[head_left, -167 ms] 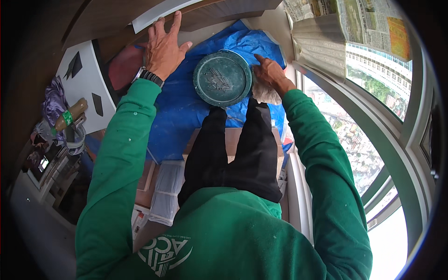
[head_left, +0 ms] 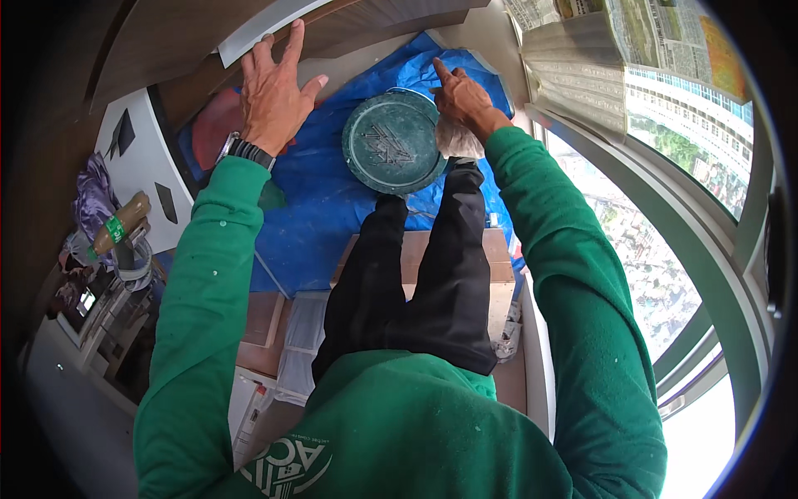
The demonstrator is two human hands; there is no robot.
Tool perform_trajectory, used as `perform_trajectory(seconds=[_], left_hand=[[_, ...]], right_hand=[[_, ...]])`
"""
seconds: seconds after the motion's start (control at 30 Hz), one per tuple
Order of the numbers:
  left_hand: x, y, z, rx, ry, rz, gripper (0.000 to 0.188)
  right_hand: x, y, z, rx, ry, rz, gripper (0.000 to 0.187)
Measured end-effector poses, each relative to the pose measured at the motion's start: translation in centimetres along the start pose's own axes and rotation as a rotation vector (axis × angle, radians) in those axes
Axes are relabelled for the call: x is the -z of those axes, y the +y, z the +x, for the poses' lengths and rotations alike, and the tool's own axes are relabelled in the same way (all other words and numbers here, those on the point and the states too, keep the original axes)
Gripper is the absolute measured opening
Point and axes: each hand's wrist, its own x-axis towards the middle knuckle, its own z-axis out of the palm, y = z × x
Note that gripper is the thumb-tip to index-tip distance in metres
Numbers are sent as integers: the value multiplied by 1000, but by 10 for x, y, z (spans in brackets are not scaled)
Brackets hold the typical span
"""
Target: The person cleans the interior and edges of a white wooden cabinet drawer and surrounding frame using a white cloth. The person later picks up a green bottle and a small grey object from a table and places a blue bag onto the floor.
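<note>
My left hand (head_left: 277, 106) is spread open, its fingertips against the lower edge of a white panel (head_left: 264, 30) set in dark brown wood cabinetry (head_left: 366, 32). It appears to grip nothing. My right hand (head_left: 465, 101) has its index finger stretched forward and a crumpled pale rag (head_left: 459, 140) bunched under the palm, with the other fingers curled. Between the hands, in front of my knees, stands a round dark green bucket lid (head_left: 362, 162). A small pile of thin metal nails or screws (head_left: 384, 143) lies on it.
A blue tarp (head_left: 307, 216) covers the floor. At right run a window frame (head_left: 657, 224) and a curtain (head_left: 578, 91). On the left are a white panel with dark cut-outs (head_left: 141, 158), a bottle (head_left: 120, 223) and purple cloth (head_left: 93, 191). A wooden box (head_left: 497, 254) sits under my legs.
My right hand with the rag has moved forward and slightly left, beside the lid's far edge. My left hand has shifted a little left along the panel's edge.
</note>
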Motion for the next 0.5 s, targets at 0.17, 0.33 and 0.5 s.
perform_trajectory(seconds=[0.17,0.33,0.5], left_hand=[[-1,0,0,-19,27,6,89],[7,7,1,10,0,-44,90],[23,22,-23,113,-117,-128,92]], right_hand=[[1,-7,24,81,143,-12,65],[-28,14,-7,71,94,122,50],[-93,65,-115,-129,43,227,49]])
